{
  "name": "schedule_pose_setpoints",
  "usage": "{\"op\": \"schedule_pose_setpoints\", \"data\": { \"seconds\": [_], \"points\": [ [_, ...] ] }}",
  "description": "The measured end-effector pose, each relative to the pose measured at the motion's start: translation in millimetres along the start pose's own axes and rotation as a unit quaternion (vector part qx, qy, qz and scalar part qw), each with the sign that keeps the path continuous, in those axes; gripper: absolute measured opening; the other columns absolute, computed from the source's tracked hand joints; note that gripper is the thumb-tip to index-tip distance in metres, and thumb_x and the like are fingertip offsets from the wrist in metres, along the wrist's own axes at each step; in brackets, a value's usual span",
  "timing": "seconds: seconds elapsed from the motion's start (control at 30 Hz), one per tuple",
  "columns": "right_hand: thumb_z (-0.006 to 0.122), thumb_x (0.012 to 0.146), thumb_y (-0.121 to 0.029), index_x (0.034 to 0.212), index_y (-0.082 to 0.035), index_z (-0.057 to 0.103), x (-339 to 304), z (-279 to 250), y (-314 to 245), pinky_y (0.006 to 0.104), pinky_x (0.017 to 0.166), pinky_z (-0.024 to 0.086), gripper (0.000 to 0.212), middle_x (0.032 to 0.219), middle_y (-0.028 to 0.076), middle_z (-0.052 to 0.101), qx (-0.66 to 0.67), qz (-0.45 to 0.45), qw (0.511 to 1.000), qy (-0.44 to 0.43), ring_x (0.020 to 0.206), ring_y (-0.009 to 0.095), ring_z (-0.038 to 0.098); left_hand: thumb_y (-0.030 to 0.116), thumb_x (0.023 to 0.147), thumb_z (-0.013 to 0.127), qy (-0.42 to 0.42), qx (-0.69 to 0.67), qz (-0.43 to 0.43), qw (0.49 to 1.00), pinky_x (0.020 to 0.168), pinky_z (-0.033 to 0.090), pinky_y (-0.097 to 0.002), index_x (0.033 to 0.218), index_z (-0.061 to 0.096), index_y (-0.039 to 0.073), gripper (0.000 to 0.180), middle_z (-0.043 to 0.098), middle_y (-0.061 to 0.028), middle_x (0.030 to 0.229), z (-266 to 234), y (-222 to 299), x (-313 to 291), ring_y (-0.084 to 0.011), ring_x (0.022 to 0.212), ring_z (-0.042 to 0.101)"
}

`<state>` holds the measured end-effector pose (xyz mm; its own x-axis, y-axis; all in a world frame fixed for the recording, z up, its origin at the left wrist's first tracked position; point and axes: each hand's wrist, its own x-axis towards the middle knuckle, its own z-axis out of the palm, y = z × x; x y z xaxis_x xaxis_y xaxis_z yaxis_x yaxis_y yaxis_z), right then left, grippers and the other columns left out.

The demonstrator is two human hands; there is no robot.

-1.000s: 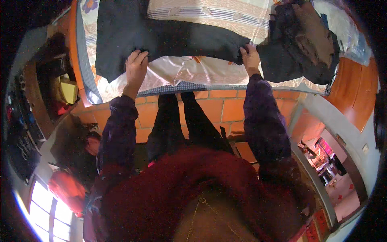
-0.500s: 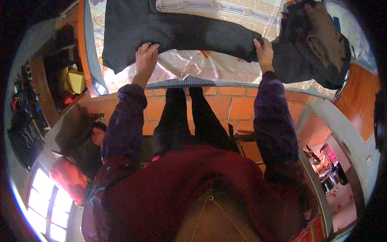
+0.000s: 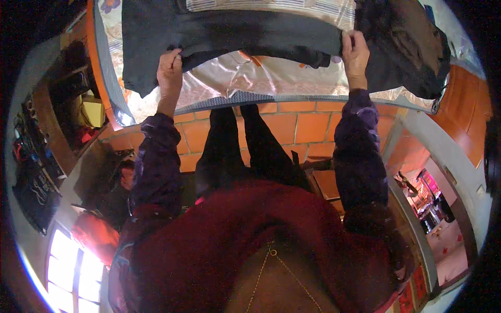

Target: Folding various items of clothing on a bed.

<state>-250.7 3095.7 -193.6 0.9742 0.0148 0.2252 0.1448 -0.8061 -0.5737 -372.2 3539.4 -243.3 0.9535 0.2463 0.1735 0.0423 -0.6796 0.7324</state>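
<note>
A black garment [image 3: 255,32] lies spread on the patterned bed cover, with a long sleeve- or leg-like part stretched from left to right; its exact kind I cannot tell. My left hand [image 3: 170,70] is closed in a pinch on its near edge, at the wider left part. At the right end of the long part, my right hand [image 3: 356,55] pinches the cloth between thumb and fingers. Between my hands the near edge is raised a little, and a darker lower layer shows beneath it.
Pale floral satin cover [image 3: 292,83] shows in front of the garment. A heap of dark and brown clothes [image 3: 412,52] lies right of my right hand. Orange floor tiles [image 3: 276,125] run along the bed's near side. At left stands a shelf with a yellow box [image 3: 93,112].
Both hands have drawn apart slightly, the left one outward and the right one outward and up. The near edge of the long part has lifted, uncovering the layer under it.
</note>
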Motion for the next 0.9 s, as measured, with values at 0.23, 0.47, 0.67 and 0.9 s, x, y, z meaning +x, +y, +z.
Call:
{"op": "schedule_pose_setpoints", "data": {
  "seconds": [0.23, 0.47, 0.67, 0.9],
  "points": [
    [0.063, 0.077, -0.024, 0.089, 0.000, 0.059, -70.6, 47.0, 36.2, 0.0271, 0.058, 0.043, 0.028, 0.077, 0.003, 0.059, 0.173, 0.286, 0.937, -0.101, 0.066, 0.012, 0.052, 0.013, 0.064, 0.065, -0.122, 0.165, 0.029, 0.978, 0.076, 0.044, -0.0399, 0.099, 0.059, 0.014, 0.035, 0.058, -0.0102, 0.097, 10.7, -13.2, -8.7, -0.0302, 0.087, 0.055],
    [0.065, 0.073, -0.025, 0.099, -0.001, 0.060, -47.4, 56.7, 52.6, 0.0241, 0.053, 0.042, 0.036, 0.076, 0.002, 0.060, 0.060, 0.365, 0.898, -0.239, 0.059, 0.010, 0.051, 0.008, 0.061, 0.060, -0.024, 0.231, 0.028, 0.972, 0.084, 0.036, -0.0450, 0.111, 0.048, 0.011, 0.051, 0.047, -0.0128, 0.110, 18.9, 9.6, -12.4, -0.0312, 0.101, 0.046],
    [0.060, 0.076, -0.012, 0.101, -0.004, 0.057, -29.4, 18.7, 25.0, 0.0265, 0.074, 0.045, 0.027, 0.091, 0.005, 0.059, 0.327, 0.337, 0.865, -0.176, 0.083, 0.014, 0.056, 0.009, 0.061, 0.062, -0.117, 0.178, -0.008, 0.977, 0.080, 0.037, -0.0441, 0.105, 0.050, 0.009, 0.046, 0.047, -0.0114, 0.106, 27.8, 12.5, -16.5, -0.0314, 0.099, 0.045],
    [0.050, 0.082, -0.017, 0.113, -0.002, 0.045, 32.9, -41.8, -123.4, 0.0339, 0.086, 0.044, 0.034, 0.107, 0.012, 0.054, 0.530, 0.320, 0.785, -0.002, 0.095, 0.021, 0.054, 0.015, 0.057, 0.071, -0.035, 0.178, -0.069, 0.981, 0.084, 0.032, -0.0430, 0.112, 0.045, 0.009, 0.062, 0.045, -0.0106, 0.116, 25.1, 24.4, -13.8, -0.0293, 0.105, 0.042]
  ]
}}
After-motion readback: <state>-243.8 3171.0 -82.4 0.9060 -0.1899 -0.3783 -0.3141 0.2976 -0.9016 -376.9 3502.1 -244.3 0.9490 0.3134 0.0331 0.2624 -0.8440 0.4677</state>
